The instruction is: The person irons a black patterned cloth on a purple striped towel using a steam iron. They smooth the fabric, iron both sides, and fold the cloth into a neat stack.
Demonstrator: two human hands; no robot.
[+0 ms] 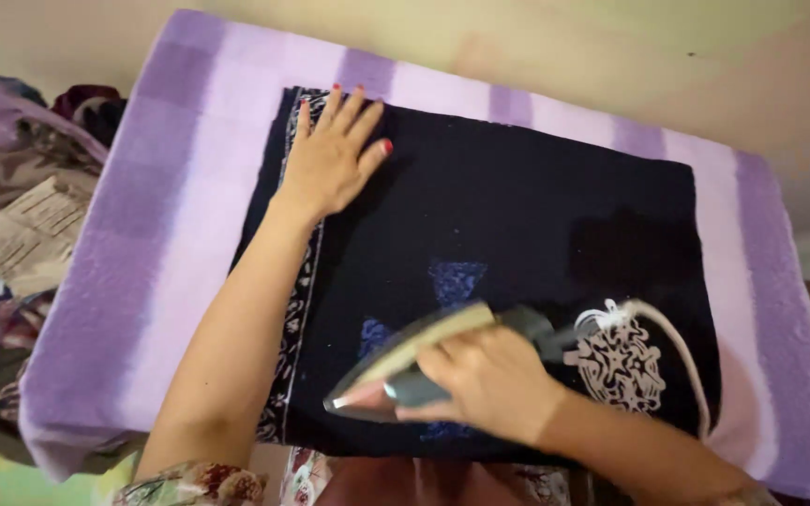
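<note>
- Purple striped padded board (pixel 189 215) bears a dark navy cloth (pixel 517 215); heaped clothes (pixel 21 206) lie beside it.
- Left hand (pixel 330 159) lies flat on the cloth, fingers spread.
- Right hand (pixel 489 384) grips the tilted iron (pixel 405 361), its fingers closed round the handle.

Matt dark cloth (pixel 517 206) on fuzzy lilac towel (pixel 142 253); shiny metal-soled iron (pixel 405 370).
</note>
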